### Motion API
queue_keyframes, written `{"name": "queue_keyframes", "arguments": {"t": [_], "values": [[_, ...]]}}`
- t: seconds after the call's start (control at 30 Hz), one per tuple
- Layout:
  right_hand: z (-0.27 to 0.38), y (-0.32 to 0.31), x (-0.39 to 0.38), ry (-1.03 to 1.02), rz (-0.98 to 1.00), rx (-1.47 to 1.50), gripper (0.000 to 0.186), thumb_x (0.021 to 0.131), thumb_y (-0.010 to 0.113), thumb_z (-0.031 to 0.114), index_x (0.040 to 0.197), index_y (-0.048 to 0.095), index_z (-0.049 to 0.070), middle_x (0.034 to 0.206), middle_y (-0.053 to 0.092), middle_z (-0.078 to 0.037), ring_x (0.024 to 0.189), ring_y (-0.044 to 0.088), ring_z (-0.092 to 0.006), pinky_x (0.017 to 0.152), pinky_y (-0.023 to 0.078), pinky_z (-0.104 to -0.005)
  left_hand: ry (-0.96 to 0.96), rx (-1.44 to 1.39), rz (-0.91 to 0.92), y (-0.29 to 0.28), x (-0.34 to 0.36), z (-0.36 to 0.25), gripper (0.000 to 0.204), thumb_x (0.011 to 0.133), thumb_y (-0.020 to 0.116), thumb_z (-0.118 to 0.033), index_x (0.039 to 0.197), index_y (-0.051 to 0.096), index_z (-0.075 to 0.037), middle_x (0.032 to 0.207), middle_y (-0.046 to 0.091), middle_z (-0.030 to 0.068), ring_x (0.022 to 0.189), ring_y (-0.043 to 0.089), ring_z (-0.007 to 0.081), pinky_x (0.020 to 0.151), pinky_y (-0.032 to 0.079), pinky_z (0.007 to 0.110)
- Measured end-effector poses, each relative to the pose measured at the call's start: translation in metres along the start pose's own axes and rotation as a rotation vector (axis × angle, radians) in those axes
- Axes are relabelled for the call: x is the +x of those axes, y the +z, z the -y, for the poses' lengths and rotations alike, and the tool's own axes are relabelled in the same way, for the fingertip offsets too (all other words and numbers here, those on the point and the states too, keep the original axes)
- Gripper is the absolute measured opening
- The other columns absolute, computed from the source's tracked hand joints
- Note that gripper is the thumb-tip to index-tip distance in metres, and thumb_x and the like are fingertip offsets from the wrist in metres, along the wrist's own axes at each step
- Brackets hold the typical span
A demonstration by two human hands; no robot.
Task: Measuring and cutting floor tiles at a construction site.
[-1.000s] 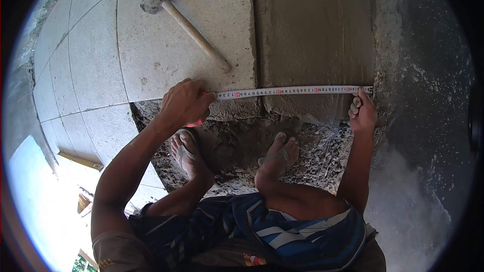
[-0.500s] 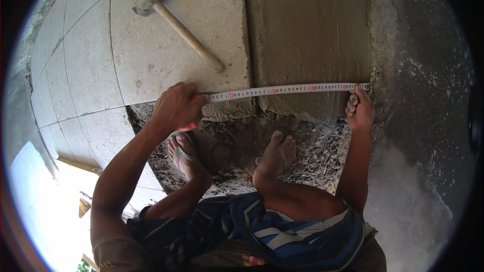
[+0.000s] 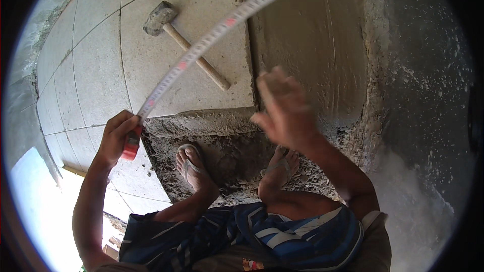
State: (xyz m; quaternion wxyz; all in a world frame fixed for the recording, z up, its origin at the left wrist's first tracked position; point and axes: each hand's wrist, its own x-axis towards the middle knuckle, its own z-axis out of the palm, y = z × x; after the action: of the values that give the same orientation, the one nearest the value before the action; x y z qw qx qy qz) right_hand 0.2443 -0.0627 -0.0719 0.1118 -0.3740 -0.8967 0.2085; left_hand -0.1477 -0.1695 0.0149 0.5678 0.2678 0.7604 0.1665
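Observation:
My left hand (image 3: 117, 137) grips a red tape measure (image 3: 131, 143) over the pale floor tiles at the left. Its white blade (image 3: 212, 35) stretches up and to the right, past the upper edge of the picture, and is blurred by motion. My right hand (image 3: 287, 111) is off the blade, smeared by movement, with its fingers stretched out and the thumb apart. Nothing shows in it. Below the blade, a hammer (image 3: 160, 18) with a dark head and wooden handle lies on a large tile (image 3: 146, 65); the blade crosses over its handle.
Smooth wet mortar (image 3: 307, 45) borders the tile on the right, with a rough edge (image 3: 370, 70) beside a grey wall (image 3: 423, 60). My sandalled feet (image 3: 191, 166) stand on dark rubble (image 3: 232, 156) in front of the tile edge.
My right hand has let go of the tape's end and moved left, opening. My left hand has drawn the case left and down, and the blade has swung up off the mortar.

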Motion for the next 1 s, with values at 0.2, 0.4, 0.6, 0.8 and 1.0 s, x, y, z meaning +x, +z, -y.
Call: {"name": "queue_keyframes", "arguments": {"t": [0.2,0.4,0.6,0.8,1.0], "values": [[0.028,0.057,-0.028,-0.204,0.276,0.156,0.090,0.088,0.065,0.053,0.148,0.034,-0.006,0.154,0.036,-0.026,0.148,0.026,-0.0425,0.118,0.015,-0.0623,-0.049,-0.202,-0.091,-0.010,-0.029,0.032,0.024,0.103,0.053,-0.028,0.089,0.057,-0.008,0.068,0.053,-0.0015,0.055,0.053,0.0058,0.052,0.054,0.025],[-0.001,0.048,-0.007,-0.024,0.134,-0.133,0.088,0.093,0.049,0.065,0.149,0.037,-0.002,0.159,0.031,-0.021,0.151,0.018,-0.0374,0.118,0.008,-0.0643,-0.027,-0.322,-0.116,-0.010,-0.029,0.058,0.026,0.102,0.052,-0.034,0.094,0.057,-0.009,0.075,0.058,0.0018,0.061,0.059,0.0083,0.054,0.058,0.026],[-0.027,0.054,-0.004,0.028,0.151,-0.297,0.090,0.093,0.041,0.071,0.149,0.038,0.000,0.159,0.031,-0.018,0.152,0.017,-0.0364,0.119,0.008,-0.0641,-0.004,-0.321,-0.142,-0.007,-0.032,0.059,0.027,0.101,0.053,-0.035,0.094,0.057,-0.009,0.076,0.058,0.0021,0.061,0.059,0.0086,0.054,0.057,0.026],[-0.027,0.062,0.009,-0.175,0.255,-0.171,0.091,0.093,0.040,0.071,0.153,0.033,0.002,0.162,0.026,-0.017,0.151,0.013,-0.0422,0.119,0.008,-0.0643,-0.019,-0.337,-0.145,0.003,-0.019,0.050,0.025,0.102,0.052,-0.031,0.093,0.057,-0.009,0.074,0.056,0.0000,0.058,0.056,0.0059,0.054,0.057,0.024],[-0.020,0.041,0.035,-0.108,0.067,-0.258,0.088,0.093,0.042,0.070,0.151,0.037,0.004,0.159,0.033,-0.014,0.152,0.015,-0.0370,0.120,0.005,-0.0622,0.019,-0.317,-0.071,-0.005,-0.018,0.059,0.026,0.101,0.053,-0.033,0.092,0.058,-0.010,0.073,0.057,0.0005,0.059,0.057,0.0070,0.053,0.056,0.025]]}}
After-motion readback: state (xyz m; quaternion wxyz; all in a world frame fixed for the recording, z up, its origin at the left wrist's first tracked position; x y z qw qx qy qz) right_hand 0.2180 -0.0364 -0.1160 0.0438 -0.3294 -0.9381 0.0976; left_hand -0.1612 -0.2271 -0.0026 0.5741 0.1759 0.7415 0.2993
